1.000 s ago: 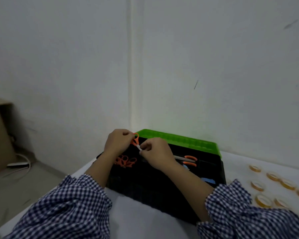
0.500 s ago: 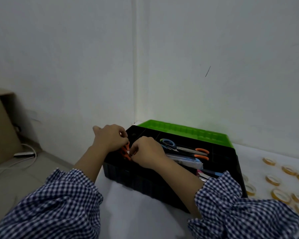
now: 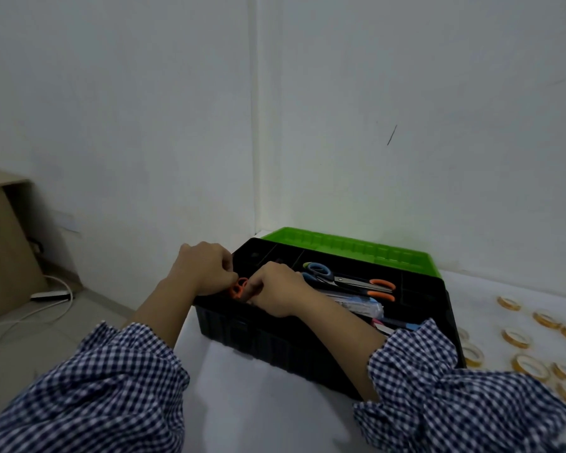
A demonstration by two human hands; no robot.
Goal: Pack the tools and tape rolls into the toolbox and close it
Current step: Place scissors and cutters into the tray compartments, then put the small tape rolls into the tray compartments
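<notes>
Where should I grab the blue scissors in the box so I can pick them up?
Probably the blue scissors by their handle loops, reaching down from above. They lie flat in the toolbox, loops at the left end, blades pointing right toward the orange-handled scissors, so the loops are the blunt, free part.

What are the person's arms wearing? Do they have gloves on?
No gloves: the left hand and right hand are bare. The left sleeve and right sleeve are loose cloth in a small dark blue and white check, gathered into frilly cuffs that end partway along the forearms.
</notes>
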